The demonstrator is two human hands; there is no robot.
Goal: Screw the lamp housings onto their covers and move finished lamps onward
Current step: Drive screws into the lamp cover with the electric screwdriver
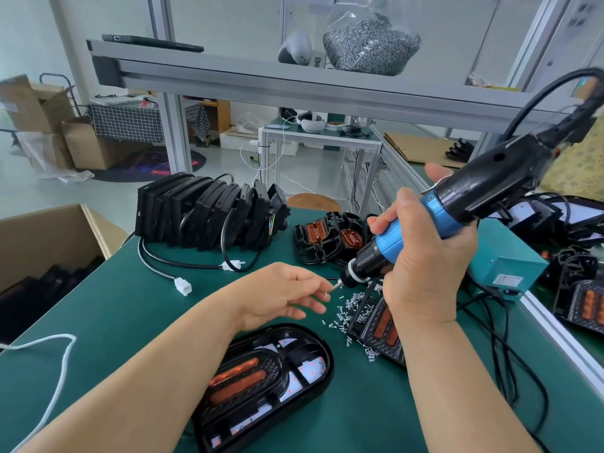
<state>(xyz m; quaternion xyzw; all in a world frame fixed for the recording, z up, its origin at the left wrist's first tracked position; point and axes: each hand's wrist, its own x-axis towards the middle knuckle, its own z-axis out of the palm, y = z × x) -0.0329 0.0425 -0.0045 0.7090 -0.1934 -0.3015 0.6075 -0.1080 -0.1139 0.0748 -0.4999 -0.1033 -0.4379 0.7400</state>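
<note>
With my left hand (281, 295) pinching a screw (327, 293) up to the bit and my right hand (425, 256) grip wrapped round the screwdriver (457, 207), I'd seat it squarely before dropping to the lamp (271, 380) on the counter (130, 322) below my left wrist.

Left grip (281, 297) and right grip (425, 256) are bare, forearms (157, 364) too, nails seemingly short.

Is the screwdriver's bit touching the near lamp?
Apart. Head view: the screwdriver bit is by the left hand, with green mat between it and the lamp.
</note>
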